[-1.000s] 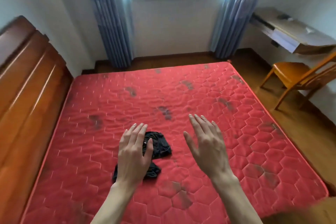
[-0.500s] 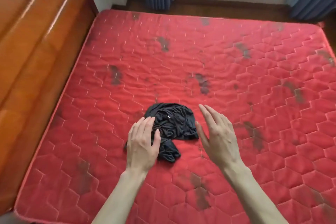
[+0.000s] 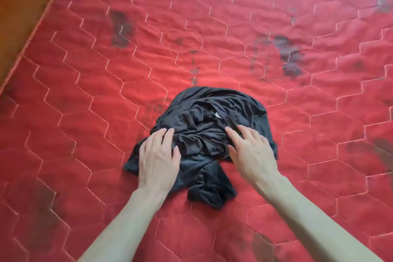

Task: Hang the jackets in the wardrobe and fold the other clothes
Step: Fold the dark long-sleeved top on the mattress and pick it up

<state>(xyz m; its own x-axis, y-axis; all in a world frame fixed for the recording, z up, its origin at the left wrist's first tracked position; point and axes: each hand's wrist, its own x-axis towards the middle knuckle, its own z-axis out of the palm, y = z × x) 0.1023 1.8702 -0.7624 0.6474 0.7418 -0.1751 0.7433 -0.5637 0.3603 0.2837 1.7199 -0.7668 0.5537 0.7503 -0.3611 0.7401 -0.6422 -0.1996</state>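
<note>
A crumpled black garment (image 3: 212, 140) lies bunched on the red quilted mattress (image 3: 276, 27), near its middle. The left hand (image 3: 158, 159) rests flat on the cloth's left side and the right hand (image 3: 252, 153) on its right, fingers straight and gripping nothing. They likely press there to find the edges and spread the heap before folding.

You are looking down at a red quilted mattress (image 3: 276, 17) that is filling nearly the whole frame, its hexagon stitching showing pale. Dark stains (image 3: 121, 27) are showing across the upper part and lower corners. A brown wooden bed frame (image 3: 23, 6) is edging the upper left.
</note>
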